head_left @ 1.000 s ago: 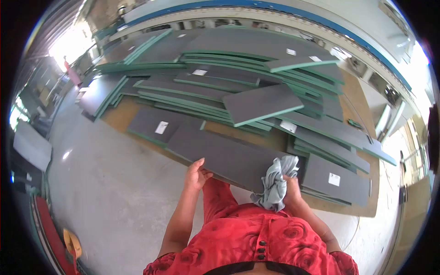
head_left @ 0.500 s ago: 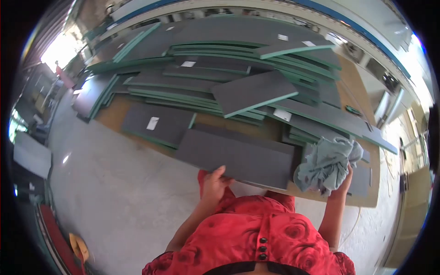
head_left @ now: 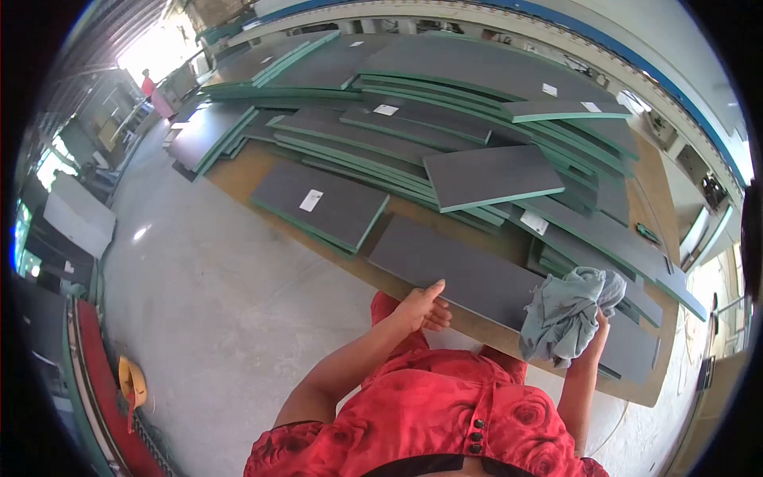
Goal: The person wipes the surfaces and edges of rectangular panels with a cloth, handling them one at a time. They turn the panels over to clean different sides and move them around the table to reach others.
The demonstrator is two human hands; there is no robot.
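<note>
My left hand (head_left: 423, 307) grips the near edge of a long dark grey board (head_left: 469, 274) with green edging, thumb on top. The board lies flat on a brown work table (head_left: 238, 176), close to its front edge. My right hand (head_left: 594, 338) is closed on a crumpled grey-green cloth (head_left: 569, 312), held at the right end of that board. A shorter grey board with a white label (head_left: 322, 205) lies just to the left of it.
Many more grey and green boards (head_left: 445, 111) are stacked across the table behind. The concrete floor (head_left: 199, 318) spreads to the left. A yellow object (head_left: 131, 381) lies low at the left, and a person in pink (head_left: 151, 87) stands far off.
My view has shifted right and the board now lies flatter along the table's front edge. My right hand with the cloth has dropped slightly at the board's right end.
</note>
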